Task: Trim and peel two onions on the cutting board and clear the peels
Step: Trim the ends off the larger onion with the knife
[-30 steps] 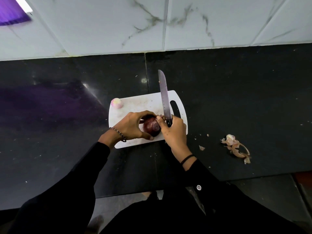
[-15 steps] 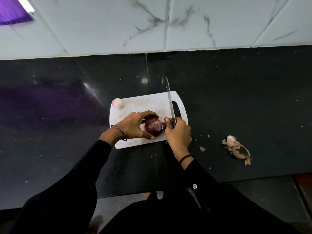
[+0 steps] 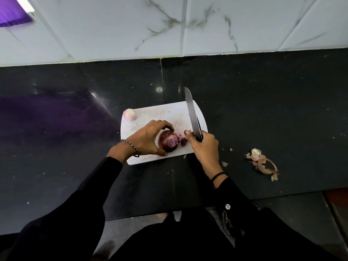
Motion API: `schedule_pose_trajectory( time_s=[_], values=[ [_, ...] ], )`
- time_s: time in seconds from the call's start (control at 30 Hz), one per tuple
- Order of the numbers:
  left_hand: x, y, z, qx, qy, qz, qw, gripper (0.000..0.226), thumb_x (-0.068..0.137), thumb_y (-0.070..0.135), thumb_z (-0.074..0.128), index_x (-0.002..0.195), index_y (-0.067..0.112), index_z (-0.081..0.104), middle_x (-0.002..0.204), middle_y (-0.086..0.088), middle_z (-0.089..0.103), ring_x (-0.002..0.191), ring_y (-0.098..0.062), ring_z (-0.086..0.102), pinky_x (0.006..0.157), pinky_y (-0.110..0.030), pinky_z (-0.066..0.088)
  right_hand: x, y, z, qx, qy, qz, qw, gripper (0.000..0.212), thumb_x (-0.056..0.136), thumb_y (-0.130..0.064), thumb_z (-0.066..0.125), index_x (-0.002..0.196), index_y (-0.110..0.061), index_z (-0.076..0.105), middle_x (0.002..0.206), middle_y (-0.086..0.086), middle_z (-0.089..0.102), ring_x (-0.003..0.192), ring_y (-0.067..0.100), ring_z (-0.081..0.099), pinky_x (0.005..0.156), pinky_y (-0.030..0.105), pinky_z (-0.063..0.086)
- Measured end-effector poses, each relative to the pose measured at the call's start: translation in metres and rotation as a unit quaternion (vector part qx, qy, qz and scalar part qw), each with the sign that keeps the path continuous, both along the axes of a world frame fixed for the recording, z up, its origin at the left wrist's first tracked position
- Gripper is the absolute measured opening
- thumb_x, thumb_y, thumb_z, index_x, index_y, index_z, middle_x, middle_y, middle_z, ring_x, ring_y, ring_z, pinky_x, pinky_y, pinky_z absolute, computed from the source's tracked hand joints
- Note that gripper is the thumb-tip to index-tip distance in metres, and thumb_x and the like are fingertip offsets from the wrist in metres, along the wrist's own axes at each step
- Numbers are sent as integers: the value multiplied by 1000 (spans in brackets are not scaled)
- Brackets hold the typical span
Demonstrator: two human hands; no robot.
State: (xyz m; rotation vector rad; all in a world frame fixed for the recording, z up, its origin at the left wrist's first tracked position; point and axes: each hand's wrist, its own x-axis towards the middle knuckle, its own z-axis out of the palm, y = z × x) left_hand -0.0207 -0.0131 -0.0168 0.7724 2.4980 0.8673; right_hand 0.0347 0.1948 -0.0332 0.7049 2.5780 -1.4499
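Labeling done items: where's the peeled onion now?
Head view: the peeled onion sits at the far-left corner of the cutting board, apart from the left hand holding the red onion.

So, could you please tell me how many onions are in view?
2. A pale peeled onion sits at the far left corner of the cutting board; a red onion lies near its front edge, gripped by the left hand. None seems hidden.

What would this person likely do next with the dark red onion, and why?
Probably catch the skin at the cut end with the knife and start peeling: the red onion in the left hand wears its dark skin, and a trimmed-off piece lies beside it.
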Motion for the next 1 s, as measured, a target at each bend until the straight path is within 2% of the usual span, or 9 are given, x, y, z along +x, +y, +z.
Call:
schedule_pose_trajectory(
  time_s=[0.1, 0.17, 0.3, 0.37, 0.5, 0.63, 0.73, 0.87, 1.0],
  values=[
    [2, 6, 4, -43, 62, -18, 997, 75, 59, 29, 88, 125, 17, 53, 119, -2, 58, 107, -22, 49, 88, -37, 47, 6, -6, 3, -99, -14, -24, 995, 43, 90, -57, 64, 74, -17, 63, 62, -1, 60, 52, 12, 54, 50, 32, 45],
    [3, 8, 6, -76, 105, -39, 991, 76, 59, 32, 85, 126, 18, 53, 118, -2, 59, 105, -24, 51, 84, -39, 48, 10, -9, 6, -158, -26, -38, 986, 39, 94, -52, 63, 76, -16, 62, 60, 0, 55, 45, 9, 45, 42, 25, 37],
    [7, 12, 11, -152, 182, -65, 969, 82, 60, 48, 84, 131, 20, 56, 125, -1, 56, 111, -25, 50, 85, -37, 42, 14, -12, 9, -196, -29, -38, 979, 31, 96, -42, 64, 90, -11, 65, 65, 5, 54, 44, 8, 42, 37, 23, 32],
    [8, 17, 14, -179, 205, -71, 960, 84, 60, 52, 85, 133, 20, 57, 130, -3, 53, 115, -26, 49, 86, -38, 43, 15, -12, 9, -200, -32, -41, 978, 30, 96, -41, 64, 93, -12, 65, 66, 4, 55, 44, 8, 42, 38, 22, 33],
    [7, 25, 16, -212, 177, -53, 960, 78, 65, 48, 84, 131, 18, 55, 126, -6, 46, 115, -23, 44, 73, -37, 53, 17, -8, 11, -212, -31, -52, 976, 31, 95, -41, 65, 95, -10, 63, 67, 3, 54, 44, 7, 41, 39, 23, 33],
    [4, 24, 13, -149, 149, -12, 978, 77, 61, 47, 86, 126, 15, 60, 117, -7, 51, 108, -24, 48, 73, -42, 54, 21, -6, 18, -259, -13, -45, 965, 40, 92, -47, 68, 96, -8, 62, 68, 5, 51, 45, 8, 37, 39, 23, 30],
    [2, 23, 8, -81, 125, 20, 989, 79, 58, 45, 89, 125, 13, 63, 112, -8, 55, 102, -25, 52, 77, -38, 52, 21, -6, 24, -268, -8, -38, 963, 50, 86, -57, 71, 99, -9, 63, 68, 5, 49, 45, 8, 35, 39, 23, 30],
    [4, 24, 0, 5, 79, 64, 995, 78, 56, 40, 91, 124, 11, 64, 109, -6, 60, 93, -22, 59, 82, -37, 54, 20, -8, 27, -280, 0, -49, 959, 43, 89, -62, 63, 91, -19, 60, 70, 6, 47, 47, 8, 35, 40, 23, 29],
    [8, 22, -3, 108, 18, 143, 984, 69, 58, 31, 95, 119, 18, 64, 111, 1, 62, 93, -13, 64, 88, -25, 55, 19, -6, 26, -270, -1, -66, 961, 41, 94, -58, 58, 98, -18, 59, 69, 2, 50, 47, 6, 39, 40, 21, 33]
  ],
)
